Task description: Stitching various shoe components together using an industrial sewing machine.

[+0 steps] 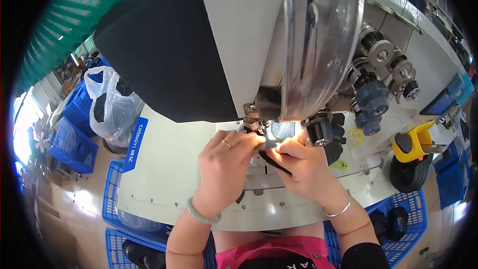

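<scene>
Under the needle area of a large white and black sewing machine (239, 45), a grey and black fabric piece (283, 130) lies in bright lamp light. My left hand (226, 162) pinches the piece's left edge with thumb and forefinger, close beside the metal presser foot (255, 123). From the right, my right hand (304, 167) grips the same piece, its fingers closed near the lit grey patch. A black edge of the piece shows between the hands. My fingers hide much of the rest.
Several dark pieces (336, 142) lie right of the needle area. Thread tension knobs (372, 97) stick out at the right. A yellow holder (416, 142) stands at the table's right end. Blue baskets (404, 236) sit below, and a white plastic bag (112, 109) stands at left.
</scene>
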